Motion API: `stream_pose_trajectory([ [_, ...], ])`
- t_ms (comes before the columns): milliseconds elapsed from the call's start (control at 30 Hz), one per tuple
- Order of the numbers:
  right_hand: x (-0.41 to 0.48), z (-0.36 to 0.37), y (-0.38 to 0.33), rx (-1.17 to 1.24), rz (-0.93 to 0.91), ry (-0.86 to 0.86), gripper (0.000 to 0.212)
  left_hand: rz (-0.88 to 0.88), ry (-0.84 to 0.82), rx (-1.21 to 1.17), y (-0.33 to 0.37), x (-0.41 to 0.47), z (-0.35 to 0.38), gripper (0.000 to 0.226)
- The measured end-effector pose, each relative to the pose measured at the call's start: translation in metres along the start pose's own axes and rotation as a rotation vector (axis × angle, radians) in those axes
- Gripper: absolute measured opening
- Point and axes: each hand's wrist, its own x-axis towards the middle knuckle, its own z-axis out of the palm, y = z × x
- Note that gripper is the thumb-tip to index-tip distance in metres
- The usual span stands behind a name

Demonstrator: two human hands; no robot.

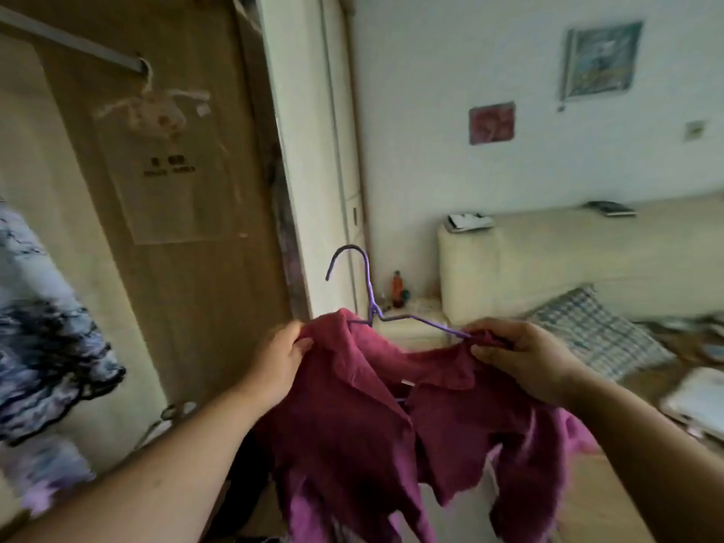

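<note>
Holds a magenta shirt point(352, 417) up in mid-air, between an open wardrobe point(203, 291) on the left and a cream sofa point(548, 260) on the right. Pinches the shirt's left shoulder with the left hand point(280, 362), thumb on top, fingers curled under the cloth. Grips the other shoulder with the right hand point(521, 358), fingers curled round the cloth and the end of a purple wire hanger point(375, 310). Hanger partly inside the shirt, hook upright and turned left, one arm bare up to the right hand, the other hidden under the collar. Shirt front open, hems hanging loose below the forearms. Behind: a clear garment bag point(176, 182) on the wardrobe rail point(70, 45), a blue-and-white patterned garment point(39, 327) far left, a plaid cushion point(591, 331) on the sofa.
</note>
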Motion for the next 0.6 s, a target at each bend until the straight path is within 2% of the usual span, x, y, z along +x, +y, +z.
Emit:
stream_pose_trajectory([
  [133,-0.092,0.008,-0.004,0.106,0.188,0.069,0.027,0.241,-0.167,0.043,0.025,-0.019,0.026,0.007],
  [233,-0.16,0.004,-0.005,0.198,0.335,0.185,0.029,0.407,-0.284,0.025,0.046,-0.042,0.052,0.013],
  [300,-0.203,-0.002,-0.001,0.223,0.434,0.251,0.032,0.461,-0.364,-0.012,0.059,-0.058,0.07,0.005],
  [400,-0.278,-0.015,0.01,0.268,0.6,0.381,0.032,0.502,-0.539,-0.036,0.081,-0.086,0.111,0.015],
  [600,-0.433,-0.047,0.032,0.234,0.9,0.577,0.027,0.552,-0.802,-0.13,0.157,-0.168,0.217,0.01],
])
